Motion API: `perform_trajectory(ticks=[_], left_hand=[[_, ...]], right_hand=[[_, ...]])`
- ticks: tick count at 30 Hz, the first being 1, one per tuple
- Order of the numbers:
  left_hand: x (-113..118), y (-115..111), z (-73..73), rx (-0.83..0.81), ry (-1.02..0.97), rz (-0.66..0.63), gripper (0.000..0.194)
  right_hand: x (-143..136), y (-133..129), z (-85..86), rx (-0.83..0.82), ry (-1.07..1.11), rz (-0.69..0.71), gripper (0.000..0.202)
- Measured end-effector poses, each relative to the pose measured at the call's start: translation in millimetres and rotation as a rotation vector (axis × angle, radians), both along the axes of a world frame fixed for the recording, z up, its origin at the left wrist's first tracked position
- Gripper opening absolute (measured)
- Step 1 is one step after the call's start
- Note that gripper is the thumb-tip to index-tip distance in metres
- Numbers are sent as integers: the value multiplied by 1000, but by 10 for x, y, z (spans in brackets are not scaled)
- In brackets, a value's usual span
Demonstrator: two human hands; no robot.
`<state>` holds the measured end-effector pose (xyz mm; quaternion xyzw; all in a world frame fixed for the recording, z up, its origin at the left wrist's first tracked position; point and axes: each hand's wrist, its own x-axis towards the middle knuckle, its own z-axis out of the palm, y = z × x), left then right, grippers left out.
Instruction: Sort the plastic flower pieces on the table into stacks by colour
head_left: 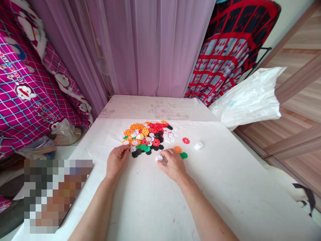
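A pile of flower-shaped plastic snowflake discs [144, 135] in orange, red, black, green and white lies on the white-covered table [140, 201]. My left hand [117, 160] is at the pile's near left edge, fingers curled and close together beside a white disc [133, 148]. Whether it pinches a disc cannot be made out. Between the thumb and fingers of my right hand [173, 163] is a small clump of white snowflake discs [158, 158]. Just beyond that hand lie an orange disc [178, 149] and a green disc [184, 155].
A red disc [186, 140] and another white clump [199, 145] lie to the right of the pile. A white plastic bag [250, 97] stands at the table's right edge. Purple curtains [155, 47] hang behind. A pixelated patch [60, 195] covers the left table edge.
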<state>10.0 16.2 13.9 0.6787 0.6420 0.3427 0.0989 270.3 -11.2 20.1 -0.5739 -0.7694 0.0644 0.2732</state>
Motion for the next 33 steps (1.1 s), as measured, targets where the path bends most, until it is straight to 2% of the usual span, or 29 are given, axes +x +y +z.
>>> perform_trajectory(ticks=[3, 6, 10, 14, 18, 22, 29, 33], left_hand=[[-2, 0, -2, 0, -4, -1, 28], [2, -1, -5, -1, -9, 0, 29], [8, -2, -4, 2, -19, 8, 30], [8, -4, 10, -2, -18, 6, 30], [4, -5, 16, 1, -18, 2, 30], [6, -7, 17, 4, -14, 6, 30], [20, -13, 39, -2, -17, 7, 29], [20, -15, 43, -1, -24, 6, 29]], right_hand=[[93, 21, 10, 0, 42, -27, 16], [253, 90, 38, -35, 48, -118, 13], [440, 264, 110, -103, -72, -307, 20], [478, 459, 209, -128, -229, -389, 28], [431, 603, 260, -194, -342, -410, 35], [401, 676, 221, -250, -363, -388, 31], [382, 630, 106, -223, -211, -343, 24], [387, 563, 55, -171, -31, -304, 18]])
